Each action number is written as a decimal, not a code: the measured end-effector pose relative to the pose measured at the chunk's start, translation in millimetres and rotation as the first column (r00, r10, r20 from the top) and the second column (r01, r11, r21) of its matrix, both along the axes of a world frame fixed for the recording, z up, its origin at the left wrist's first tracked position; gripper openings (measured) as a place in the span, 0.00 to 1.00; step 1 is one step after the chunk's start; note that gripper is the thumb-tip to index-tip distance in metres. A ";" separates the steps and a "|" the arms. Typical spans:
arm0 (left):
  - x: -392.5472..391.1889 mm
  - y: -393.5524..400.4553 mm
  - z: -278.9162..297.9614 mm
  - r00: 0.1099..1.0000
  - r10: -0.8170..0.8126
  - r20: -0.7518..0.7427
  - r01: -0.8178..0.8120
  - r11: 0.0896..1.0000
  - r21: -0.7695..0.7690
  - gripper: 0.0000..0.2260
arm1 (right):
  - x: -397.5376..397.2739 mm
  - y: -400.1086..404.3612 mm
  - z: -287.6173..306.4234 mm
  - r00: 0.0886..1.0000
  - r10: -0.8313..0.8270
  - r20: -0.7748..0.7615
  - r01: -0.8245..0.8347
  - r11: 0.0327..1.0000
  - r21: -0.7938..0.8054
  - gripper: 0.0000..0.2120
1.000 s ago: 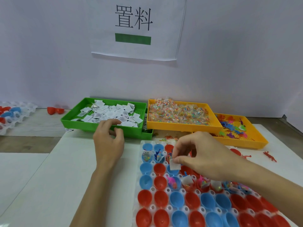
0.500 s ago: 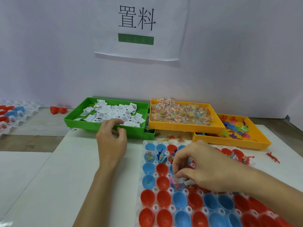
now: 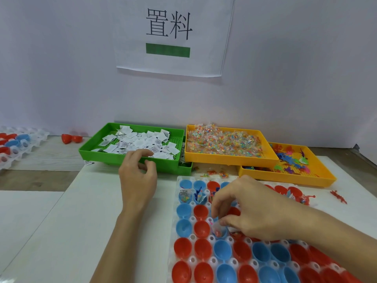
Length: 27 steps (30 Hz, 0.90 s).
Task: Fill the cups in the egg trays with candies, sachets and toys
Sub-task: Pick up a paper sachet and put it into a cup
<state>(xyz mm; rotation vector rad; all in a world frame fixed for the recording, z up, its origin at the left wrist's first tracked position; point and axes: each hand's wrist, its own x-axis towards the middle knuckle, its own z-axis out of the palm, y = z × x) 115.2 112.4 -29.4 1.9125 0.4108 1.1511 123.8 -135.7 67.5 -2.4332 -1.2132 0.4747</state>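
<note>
Right hand [image 3: 253, 211], in the lower centre of the frame, has its grip curled down into a blue cup [image 3: 221, 231] of the egg tray [image 3: 184, 237], fingertips pinching what looks like a white sachet there, though the fingers hide most of it. Left hand [image 3: 138, 180], mid-frame, hovers at the near wall of the green tray [image 3: 130, 160] with fingers loosely curled and nothing visibly held. White sachets [image 3: 142, 142] fill that tray; wrapped candies [image 3: 222, 141] heap in the yellow tray [image 3: 230, 160] beside it, and small plastic toys [image 3: 289, 158] lie in a second yellow tray at mid-right. All three should be light; the sachets and wrappers are soft and likely slippery, best pinched at an edge or corner, the toys stiff and easily taken by a limb. Everything sits on a white counter [image 3: 61, 231] against a pale wall carrying a printed sign [image 3: 173, 35].
</note>
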 end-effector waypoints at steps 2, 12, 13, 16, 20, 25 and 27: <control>-0.1 -0.2 0.1 1.000 -0.001 -0.002 0.001 1.000 0.000 0.13 | 0.0 -1.5 -0.3 1.000 0.006 0.011 -0.006 1.000 -0.007 0.04; 0.2 -0.4 0.4 1.000 -0.009 -0.002 0.009 1.000 -0.002 0.13 | 0.8 0.2 -6.5 0.986 0.049 0.157 -0.042 0.998 -0.048 0.03; 0.4 -0.1 0.3 1.000 -0.009 -0.004 0.009 1.000 0.000 0.13 | 1.0 0.4 -6.4 0.987 0.049 0.156 -0.042 0.998 -0.048 0.03; -0.6 0.4 -0.3 1.000 -0.011 0.001 0.011 1.000 0.013 0.13 | 0.9 -2.1 -0.9 0.989 0.031 0.143 -0.031 1.000 -0.005 0.05; -1.3 -0.3 0.1 1.000 -0.001 -0.008 0.001 0.999 0.039 0.13 | 2.2 -20.6 14.6 0.986 -0.058 0.156 0.035 0.989 0.143 0.06; -1.2 -2.4 -0.9 1.000 -0.001 -0.011 0.002 0.997 0.078 0.12 | 31.0 -78.8 11.9 0.897 -0.410 0.168 0.297 0.838 0.458 0.08; -0.7 -3.1 -1.8 1.000 -0.003 -0.016 0.005 0.996 0.092 0.12 | 50.8 -112.2 -3.2 0.807 -0.574 0.139 0.424 0.727 0.540 0.09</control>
